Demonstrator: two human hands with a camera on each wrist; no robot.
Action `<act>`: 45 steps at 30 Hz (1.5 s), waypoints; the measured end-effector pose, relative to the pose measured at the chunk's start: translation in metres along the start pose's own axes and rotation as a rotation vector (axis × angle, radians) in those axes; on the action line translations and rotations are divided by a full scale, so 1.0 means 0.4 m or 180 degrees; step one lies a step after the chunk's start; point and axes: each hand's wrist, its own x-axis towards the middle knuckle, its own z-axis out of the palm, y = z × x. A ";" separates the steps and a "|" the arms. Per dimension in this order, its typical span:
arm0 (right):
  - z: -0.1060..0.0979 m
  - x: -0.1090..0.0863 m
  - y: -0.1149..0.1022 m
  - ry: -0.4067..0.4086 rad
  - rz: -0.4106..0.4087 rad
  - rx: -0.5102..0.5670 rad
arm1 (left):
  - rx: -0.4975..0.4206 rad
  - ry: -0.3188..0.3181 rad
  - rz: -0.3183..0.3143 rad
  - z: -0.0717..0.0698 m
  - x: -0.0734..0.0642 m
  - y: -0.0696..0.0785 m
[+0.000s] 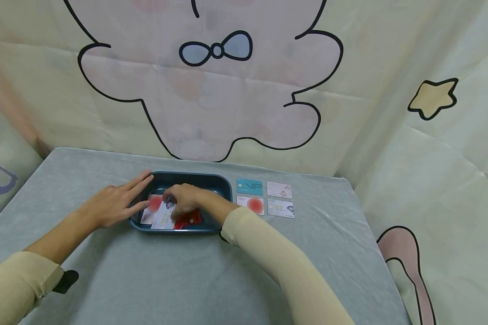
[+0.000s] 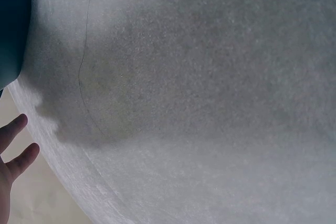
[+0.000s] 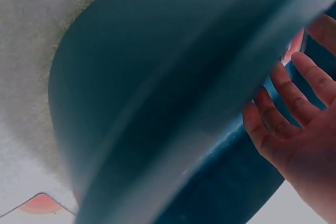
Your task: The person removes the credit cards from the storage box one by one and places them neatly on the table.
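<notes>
A dark blue tray (image 1: 223,180) stands on the table with several cards inside. My left hand (image 1: 113,203) rests at its left rim, fingers straight and spread. My right hand (image 1: 187,198) reaches into the tray and pinches a white card (image 1: 161,219) with a dark picture between index finger and thumb. Beside that lie a card with a red circle (image 1: 155,203) and a red card (image 1: 193,217), the latter partly under my right hand. In the right wrist view the other fingers (image 3: 294,95) are loosely bent behind the blurred tray wall.
Right of the tray, cards lie in two rows: a teal VIP card (image 1: 250,186), a pale pink card (image 1: 279,189), a white card with a red circle (image 1: 250,204) and a white VIP card (image 1: 281,208). A grey cloth (image 1: 166,280) covers the table. A printed curtain (image 1: 244,113) hangs behind.
</notes>
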 end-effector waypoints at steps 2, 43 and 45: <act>0.000 0.000 0.002 0.0005 0.0001 0.0037 | 0.0001 0.0003 0.0001 0.000 0.000 0.000; -0.044 -0.106 -0.010 0.0221 -0.0724 0.0032 | 0.0047 -0.0038 -0.0039 -0.002 0.001 0.007; -0.041 -0.118 0.000 0.0228 -0.0707 0.0074 | 0.0041 -0.0023 -0.0032 -0.003 0.001 0.009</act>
